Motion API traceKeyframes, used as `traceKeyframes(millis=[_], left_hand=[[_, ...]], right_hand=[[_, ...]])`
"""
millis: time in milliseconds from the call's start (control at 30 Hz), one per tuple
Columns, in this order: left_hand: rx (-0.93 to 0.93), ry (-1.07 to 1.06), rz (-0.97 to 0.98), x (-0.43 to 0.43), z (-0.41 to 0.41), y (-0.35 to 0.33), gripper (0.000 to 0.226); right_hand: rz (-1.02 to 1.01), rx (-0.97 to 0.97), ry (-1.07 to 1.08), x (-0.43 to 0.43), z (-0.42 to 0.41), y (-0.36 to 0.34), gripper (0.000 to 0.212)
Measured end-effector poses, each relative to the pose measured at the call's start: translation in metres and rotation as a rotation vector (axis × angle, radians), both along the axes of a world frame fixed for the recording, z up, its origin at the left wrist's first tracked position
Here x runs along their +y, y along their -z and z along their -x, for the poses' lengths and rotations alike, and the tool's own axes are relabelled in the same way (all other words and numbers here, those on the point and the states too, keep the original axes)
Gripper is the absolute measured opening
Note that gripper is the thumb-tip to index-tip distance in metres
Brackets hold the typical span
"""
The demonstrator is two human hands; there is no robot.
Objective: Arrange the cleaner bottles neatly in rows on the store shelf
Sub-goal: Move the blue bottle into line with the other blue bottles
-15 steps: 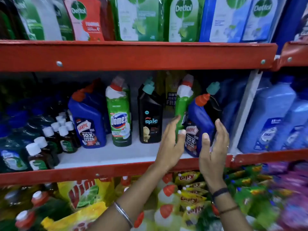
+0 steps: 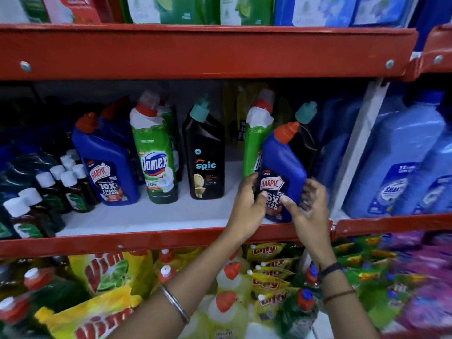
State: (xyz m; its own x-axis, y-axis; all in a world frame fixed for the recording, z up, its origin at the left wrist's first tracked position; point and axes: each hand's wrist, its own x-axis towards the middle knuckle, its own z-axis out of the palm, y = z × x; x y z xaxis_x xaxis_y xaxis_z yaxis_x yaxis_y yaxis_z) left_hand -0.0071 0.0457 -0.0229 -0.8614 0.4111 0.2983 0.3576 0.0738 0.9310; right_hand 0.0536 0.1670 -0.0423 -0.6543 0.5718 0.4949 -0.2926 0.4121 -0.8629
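Harpic bottles [image 2: 107, 165]: 3 | Domex bottles [image 2: 156, 162]: 2 | Spic bottles [image 2: 205, 160]: 2

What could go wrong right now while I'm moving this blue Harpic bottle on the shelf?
1. The blue Harpic bottle, gripped low by the left hand and right hand, is tilted at the shelf edge; it could slip off the front.
2. It is close against the green Domex bottle behind; a push might topple that one.
3. The black bottle with a teal cap beside it could be knocked too.
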Motion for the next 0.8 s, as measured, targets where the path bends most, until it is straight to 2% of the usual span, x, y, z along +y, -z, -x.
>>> traceKeyframes(millis=[100,267,467,800], left_hand=[[0.058,0.007,-0.004,0.0,0.002,0.002,0.05],[0.105,-0.005,0.001,-0.004,0.005,0.0,0.056],[0.078,-0.071,-0.052,-0.018,0.003,-0.004,0.053],[0.141,-0.214,-0.152,-0.105,0.003,-0.014,0.055]], right_hand=[[0.005,-0.031,-0.061,0.009,-0.004,-0.001,0.049],[0.032,0.036,0.015,0.002,-0.009,0.008,0.047],[0.027,0.05,0.009,-0.011,-0.006,0.003,0.046],[0.093,0.138,-0.149,-0.093,0.013,-0.016,0.045]])
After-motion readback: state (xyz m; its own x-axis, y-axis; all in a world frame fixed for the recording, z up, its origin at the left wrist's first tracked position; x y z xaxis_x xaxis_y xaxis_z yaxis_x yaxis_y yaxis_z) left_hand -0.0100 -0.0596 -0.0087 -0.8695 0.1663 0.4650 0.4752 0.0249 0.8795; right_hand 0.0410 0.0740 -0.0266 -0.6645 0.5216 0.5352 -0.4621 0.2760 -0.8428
